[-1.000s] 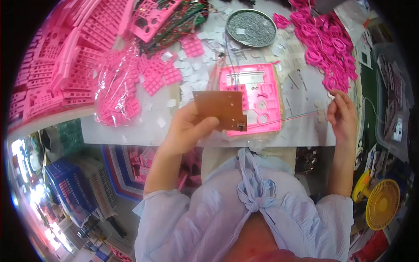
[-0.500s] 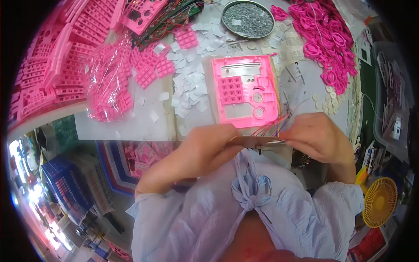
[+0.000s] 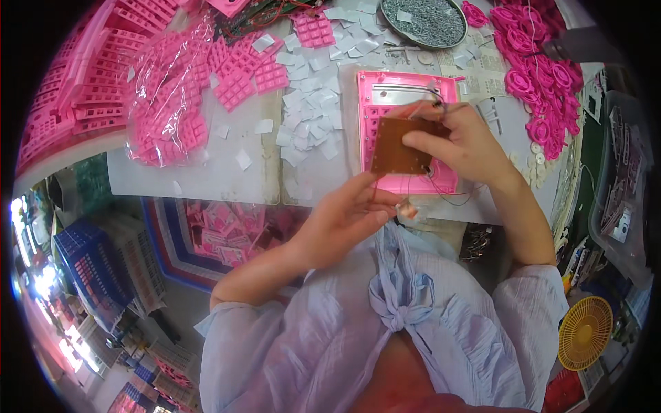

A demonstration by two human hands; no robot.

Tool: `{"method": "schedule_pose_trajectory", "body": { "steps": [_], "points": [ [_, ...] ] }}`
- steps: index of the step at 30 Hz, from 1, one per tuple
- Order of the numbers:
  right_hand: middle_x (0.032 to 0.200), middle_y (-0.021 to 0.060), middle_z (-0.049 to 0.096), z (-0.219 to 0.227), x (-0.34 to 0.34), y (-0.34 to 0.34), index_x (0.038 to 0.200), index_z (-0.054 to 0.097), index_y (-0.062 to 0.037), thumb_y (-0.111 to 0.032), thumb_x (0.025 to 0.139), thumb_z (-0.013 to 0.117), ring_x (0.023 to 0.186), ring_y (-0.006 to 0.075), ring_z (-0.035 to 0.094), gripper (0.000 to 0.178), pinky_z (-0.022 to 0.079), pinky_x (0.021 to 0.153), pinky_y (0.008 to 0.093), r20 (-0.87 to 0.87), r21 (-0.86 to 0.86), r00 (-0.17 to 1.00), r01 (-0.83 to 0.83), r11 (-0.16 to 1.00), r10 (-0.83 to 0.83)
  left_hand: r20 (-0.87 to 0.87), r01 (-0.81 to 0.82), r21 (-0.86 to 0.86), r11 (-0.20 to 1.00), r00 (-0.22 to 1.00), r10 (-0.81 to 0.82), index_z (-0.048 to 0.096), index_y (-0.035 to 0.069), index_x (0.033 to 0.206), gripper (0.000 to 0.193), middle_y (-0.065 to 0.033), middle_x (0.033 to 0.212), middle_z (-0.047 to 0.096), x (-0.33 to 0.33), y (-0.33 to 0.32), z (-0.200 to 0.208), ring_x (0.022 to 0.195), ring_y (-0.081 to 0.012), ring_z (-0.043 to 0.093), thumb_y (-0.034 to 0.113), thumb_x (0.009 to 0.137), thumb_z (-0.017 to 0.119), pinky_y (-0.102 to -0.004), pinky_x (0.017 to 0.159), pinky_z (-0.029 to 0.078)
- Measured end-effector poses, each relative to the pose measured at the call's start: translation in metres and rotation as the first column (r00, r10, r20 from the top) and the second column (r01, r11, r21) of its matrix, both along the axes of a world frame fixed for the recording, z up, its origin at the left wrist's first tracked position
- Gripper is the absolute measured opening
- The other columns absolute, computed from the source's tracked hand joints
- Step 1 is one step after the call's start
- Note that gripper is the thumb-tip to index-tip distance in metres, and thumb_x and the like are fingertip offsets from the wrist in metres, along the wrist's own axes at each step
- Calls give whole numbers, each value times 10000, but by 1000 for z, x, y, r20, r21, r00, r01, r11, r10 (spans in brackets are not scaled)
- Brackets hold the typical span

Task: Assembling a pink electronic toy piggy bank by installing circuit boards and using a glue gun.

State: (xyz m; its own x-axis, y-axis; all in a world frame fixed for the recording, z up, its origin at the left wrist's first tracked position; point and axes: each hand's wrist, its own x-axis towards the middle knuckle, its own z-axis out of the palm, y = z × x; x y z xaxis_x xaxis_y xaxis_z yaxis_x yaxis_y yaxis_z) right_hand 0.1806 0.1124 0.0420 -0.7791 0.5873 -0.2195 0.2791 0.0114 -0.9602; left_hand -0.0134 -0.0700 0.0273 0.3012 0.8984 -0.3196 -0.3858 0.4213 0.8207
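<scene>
Above the pink case (image 3: 364,124), the right hand (image 3: 471,146) pinched a brown board (image 3: 401,155); the left hand (image 3: 343,220), loosely spread, hung near the case.

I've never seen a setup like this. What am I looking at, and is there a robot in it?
No robot, just a person working with two bare hands. The view comes from a wide fisheye camera worn on the person's head, looking down, so straight edges bend and picture left is the person's left. The right hand holds a brown board over a pink case. The left hand is just below the board in the picture, near a small coppery piece; whether it grips anything, I can't tell. Around them on the table lie white squares, pink keypads, darker pink rings and a round dish of small metal pieces.
</scene>
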Motion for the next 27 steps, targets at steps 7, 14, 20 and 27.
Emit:
{"method": "schedule_pose_trajectory", "body": {
  "steps": [7,14,20,27],
  "points": [
    [852,167,730,-5,-19,14,1128,690,15,-156,894,712,729,287,696,290,535,662,390,212,358,977,-79,931,2,-794,330,249,910,608,-3,562,-20,1358,508,-163,1076,709,-27,-2,28,982,-261,700,87,893,733,-354,834,543],
    [952,171,707,14,-36,13,1135,622,-14,-206,834,755,921,404,654,381,520,780,472,436,671,899,-295,681,-40,-823,360,544,758,405,399,647,28,1215,458,-111,1137,665,-32,42,19,1164,-291,630,202,820,799,-445,966,481],
    [1307,161,580,6,-18,-7,1274,563,-21,-215,791,767,1212,367,541,559,483,966,446,196,911,948,-82,404,-250,-902,675,389,627,140,409,650,62,1231,563,-65,1260,618,-21,52,4,1325,-216,525,432,821,758,-536,1117,304],
    [1429,183,551,-3,-1,-52,1332,585,35,-267,866,689,1335,343,499,566,399,1098,489,427,835,904,-381,396,-30,-919,728,340,595,122,375,629,32,1250,604,-72,1259,622,-18,56,12,1303,-216,539,437,821,756,-430,1033,388]
  ]
}}
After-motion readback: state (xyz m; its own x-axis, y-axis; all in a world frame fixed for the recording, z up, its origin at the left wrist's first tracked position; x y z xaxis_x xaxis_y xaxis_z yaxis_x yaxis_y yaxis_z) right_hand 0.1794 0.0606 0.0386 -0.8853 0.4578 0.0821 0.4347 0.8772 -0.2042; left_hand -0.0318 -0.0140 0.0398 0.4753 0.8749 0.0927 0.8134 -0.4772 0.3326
